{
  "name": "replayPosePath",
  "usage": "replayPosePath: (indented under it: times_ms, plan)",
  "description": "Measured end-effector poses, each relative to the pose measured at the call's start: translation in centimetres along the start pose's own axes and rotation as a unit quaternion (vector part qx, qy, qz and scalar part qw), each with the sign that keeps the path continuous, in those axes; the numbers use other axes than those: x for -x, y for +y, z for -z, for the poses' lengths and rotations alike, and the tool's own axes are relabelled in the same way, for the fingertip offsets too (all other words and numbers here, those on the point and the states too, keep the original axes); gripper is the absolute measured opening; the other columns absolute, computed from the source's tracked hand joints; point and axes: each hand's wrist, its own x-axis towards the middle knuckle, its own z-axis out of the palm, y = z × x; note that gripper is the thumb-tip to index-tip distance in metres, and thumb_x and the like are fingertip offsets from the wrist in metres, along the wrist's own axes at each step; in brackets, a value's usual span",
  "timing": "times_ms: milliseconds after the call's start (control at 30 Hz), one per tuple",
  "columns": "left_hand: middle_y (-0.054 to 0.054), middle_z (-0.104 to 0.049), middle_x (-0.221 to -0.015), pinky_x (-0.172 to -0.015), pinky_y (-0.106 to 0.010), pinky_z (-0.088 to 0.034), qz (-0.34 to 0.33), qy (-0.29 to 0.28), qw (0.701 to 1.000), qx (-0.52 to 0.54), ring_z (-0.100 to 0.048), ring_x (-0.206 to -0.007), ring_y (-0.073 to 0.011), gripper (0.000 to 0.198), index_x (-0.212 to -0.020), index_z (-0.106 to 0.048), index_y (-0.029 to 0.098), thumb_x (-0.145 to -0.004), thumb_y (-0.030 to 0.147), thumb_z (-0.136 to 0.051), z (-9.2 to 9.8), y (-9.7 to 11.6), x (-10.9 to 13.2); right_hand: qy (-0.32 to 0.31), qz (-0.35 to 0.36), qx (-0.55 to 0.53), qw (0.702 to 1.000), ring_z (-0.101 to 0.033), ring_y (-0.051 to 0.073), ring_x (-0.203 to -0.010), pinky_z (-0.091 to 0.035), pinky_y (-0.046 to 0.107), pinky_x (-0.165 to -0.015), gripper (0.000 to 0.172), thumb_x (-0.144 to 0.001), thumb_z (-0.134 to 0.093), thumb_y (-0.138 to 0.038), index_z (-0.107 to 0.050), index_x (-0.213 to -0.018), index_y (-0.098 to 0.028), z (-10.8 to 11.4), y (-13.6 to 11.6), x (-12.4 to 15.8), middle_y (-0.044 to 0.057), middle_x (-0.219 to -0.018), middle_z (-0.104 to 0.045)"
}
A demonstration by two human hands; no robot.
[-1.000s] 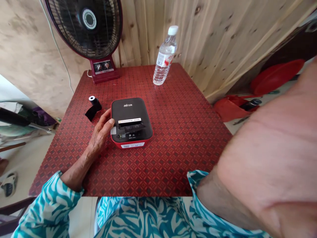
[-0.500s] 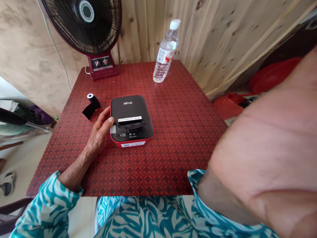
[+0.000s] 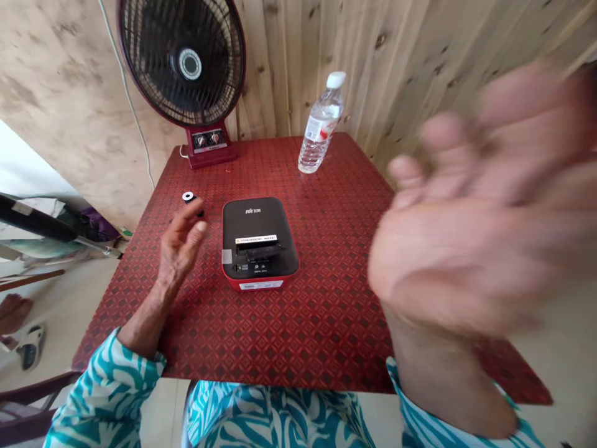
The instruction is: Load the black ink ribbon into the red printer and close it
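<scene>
A small black-topped label printer with a red base sits on the table, a strip of black paper sticking out of its slot. My left hand hovers just left of it, thumb and fingers apart, touching nothing. Behind those fingers, a small black roll with a white end is mostly hidden. Close to the camera on the right, my right hand is raised, blurred, with its fingers spread and nothing visible in them.
The red patterned table stands against a plank wall. At its back are a dark red fan and a clear water bottle with a white cap. A person's foot and a shoe show on the floor at left.
My left hand has let go of the printer's left edge and lifted away. My right hand has drawn back from the camera, so its fingers now show. The view has shifted slightly.
</scene>
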Motion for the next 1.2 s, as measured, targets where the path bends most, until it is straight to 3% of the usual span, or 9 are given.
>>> replayPosePath:
  times_ms: [100, 167, 267, 333, 467, 600, 767, 967, 1200]
  plan:
    - [-0.002, -0.067, -0.123, -0.111, -0.041, -0.040, -0.030, 0.120, 0.992, -0.009, -0.057, -0.122, -0.0243, 0.038, -0.118, -0.066, 0.025, -0.087, 0.047, -0.062, 2.4, -0.2, -2.0, 0.095, -0.019, -0.010, 0.995, -0.054, 0.023, -0.125, -0.043, 0.047, -0.107, 0.045, -0.089, -0.051, -0.055, -0.043, -0.132, -0.047, -1.8, 4.4, 0.1, -0.003, -0.132, -0.054]
    - [-0.001, -0.069, -0.117, -0.111, -0.041, -0.041, -0.032, 0.138, 0.990, -0.006, -0.059, -0.118, -0.0239, 0.034, -0.114, -0.067, 0.026, -0.086, 0.046, -0.064, 3.1, -0.3, -2.5, 0.086, -0.104, 0.006, 0.991, -0.057, 0.024, -0.120, -0.044, 0.050, -0.107, 0.049, -0.087, -0.051, -0.058, -0.045, -0.132, -0.038, -2.7, 8.3, 1.2, 0.004, -0.130, -0.057]
    - [-0.005, -0.070, -0.114, -0.108, -0.045, -0.042, -0.009, 0.060, 0.998, -0.005, -0.060, -0.115, -0.0267, 0.038, -0.110, -0.068, 0.022, -0.082, 0.047, -0.068, 2.1, -0.2, -1.4, 0.084, -0.195, -0.011, 0.977, -0.058, 0.023, -0.118, -0.043, 0.050, -0.107, 0.049, -0.085, -0.054, -0.057, -0.051, -0.127, -0.030, -3.4, 13.0, 3.3, 0.007, -0.123, -0.062]
    - [-0.009, -0.065, -0.124, -0.107, -0.048, -0.043, 0.027, -0.020, 0.999, 0.013, -0.058, -0.119, -0.0296, 0.048, -0.119, -0.064, 0.022, -0.079, 0.048, -0.070, 0.6, -0.1, -0.1, 0.067, -0.237, -0.025, 0.969, -0.060, 0.024, -0.115, -0.044, 0.050, -0.106, 0.050, -0.082, -0.057, -0.058, -0.055, -0.124, -0.029, -3.7, 14.3, 4.3, 0.007, -0.119, -0.065]
    - [-0.010, -0.054, -0.142, -0.108, -0.050, -0.042, 0.090, -0.095, 0.987, 0.094, -0.049, -0.131, -0.0324, 0.061, -0.131, -0.054, 0.025, -0.077, 0.050, -0.070, -2.0, -0.1, 1.4, 0.011, -0.222, -0.023, 0.975, -0.058, 0.023, -0.118, -0.044, 0.048, -0.106, 0.044, -0.088, -0.051, -0.055, -0.055, -0.124, -0.031, -3.8, 12.8, 4.9, 0.006, -0.125, -0.062]
    - [-0.010, -0.055, -0.141, -0.105, -0.050, -0.045, 0.102, -0.124, 0.975, 0.153, -0.052, -0.129, -0.0316, 0.055, -0.132, -0.053, 0.025, -0.082, 0.046, -0.065, -2.5, -0.4, 1.8, -0.071, -0.032, 0.037, 0.996, -0.048, 0.023, -0.129, -0.038, 0.048, -0.111, 0.034, -0.094, -0.042, -0.048, -0.058, -0.120, -0.033, -3.2, 9.3, 4.6, 0.005, -0.131, -0.055]
    - [-0.012, -0.055, -0.141, -0.103, -0.048, -0.046, 0.104, -0.134, 0.971, 0.166, -0.046, -0.133, -0.0328, 0.057, -0.136, -0.049, 0.022, -0.085, 0.043, -0.064, -2.3, -0.7, 2.6, -0.177, 0.085, 0.105, 0.975, -0.047, 0.029, -0.128, -0.042, 0.053, -0.105, 0.046, -0.090, -0.048, -0.050, -0.047, -0.132, -0.031, -2.1, 7.2, 5.1, 0.009, -0.136, -0.049]
    - [-0.011, -0.046, -0.148, -0.110, -0.050, -0.038, 0.088, -0.133, 0.974, 0.160, -0.041, -0.137, -0.0332, 0.063, -0.139, -0.046, 0.023, -0.083, 0.043, -0.066, -2.4, -1.1, 3.0, -0.130, 0.121, 0.201, 0.963, -0.058, 0.023, -0.109, -0.046, 0.045, -0.095, 0.032, -0.087, -0.057, -0.022, -0.055, -0.118, -0.027, -2.8, 6.7, 4.7, 0.008, -0.114, -0.062]
    - [-0.009, -0.047, -0.148, -0.115, -0.049, -0.029, 0.086, -0.087, 0.985, 0.118, -0.037, -0.140, -0.0316, 0.058, -0.136, -0.050, 0.025, -0.083, 0.045, -0.065, -1.7, -1.6, 1.8, -0.110, 0.136, 0.215, 0.961, -0.064, 0.020, -0.097, -0.047, 0.040, -0.088, 0.008, -0.087, -0.058, -0.019, -0.063, -0.090, -0.024, -4.4, 6.3, 3.9, 0.005, -0.100, -0.068]
